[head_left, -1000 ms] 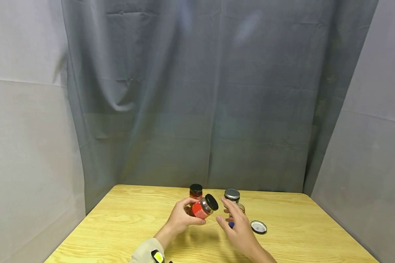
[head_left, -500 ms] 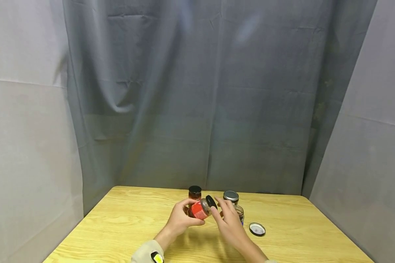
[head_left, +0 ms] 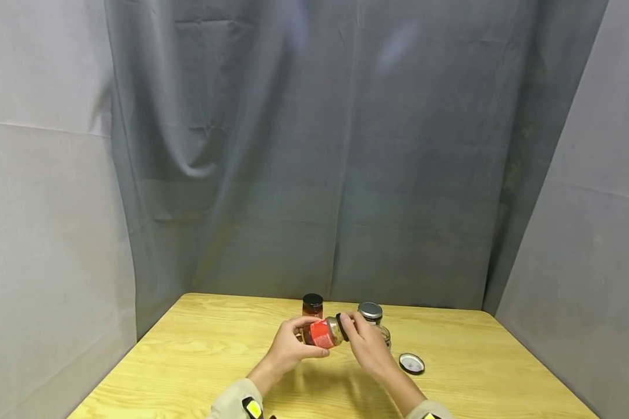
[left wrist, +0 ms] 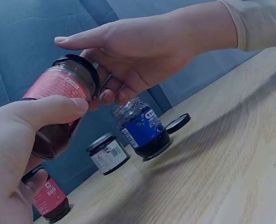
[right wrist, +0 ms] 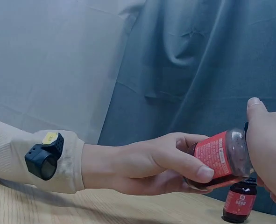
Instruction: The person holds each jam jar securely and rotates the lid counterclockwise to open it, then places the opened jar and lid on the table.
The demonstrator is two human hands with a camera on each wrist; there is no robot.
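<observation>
My left hand (head_left: 288,348) grips a red-labelled glass jar (head_left: 321,333) and holds it tilted above the wooden table (head_left: 199,361). The jar (left wrist: 58,107) has a black lid (left wrist: 84,70) pointing right. My right hand (head_left: 366,344) has its fingers curled round that lid (head_left: 342,326). In the right wrist view the left hand's fingers (right wrist: 184,161) wrap the jar (right wrist: 222,156), and the right hand (right wrist: 268,144) covers its top.
On the table behind stand a small red-labelled jar with a black lid (head_left: 312,305), a silver-lidded jar (head_left: 370,312) and an uncapped blue-labelled jar (left wrist: 142,128). A loose lid (head_left: 412,363) lies to the right. Grey curtain hangs behind.
My right hand moved left from beside the jar and closed its fingers on the black lid. The left hand tipped the jar flatter.
</observation>
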